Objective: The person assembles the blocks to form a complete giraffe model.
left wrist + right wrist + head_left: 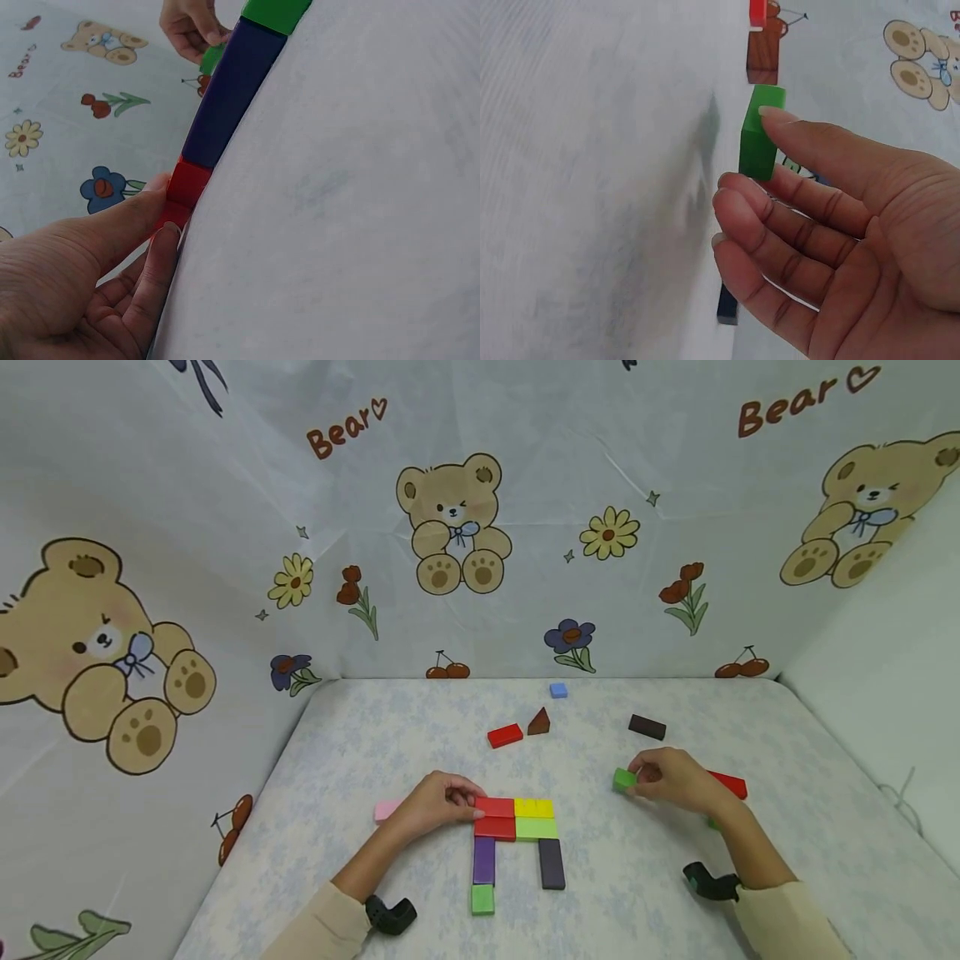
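Observation:
My left hand (437,799) is at the left end of the upper red block (497,807), thumb and finger pinching it. A second red block (495,830) lies against it, with a yellow block (533,808) and a light green block (537,829) to the right. Below stand out a purple block (484,860) with a green block (483,900) at its end, and a dark block (552,864). In the right wrist view, my right hand (840,217) pinches a small green block (761,135) between thumb and fingers, its other fingers loosely curled.
Farther back lie a red block (506,736), a brown triangle block (539,722), a blue block (558,691) and a dark block (647,727). Another red block (729,784) lies partly behind my right hand. A pink block (386,811) sits beside my left hand.

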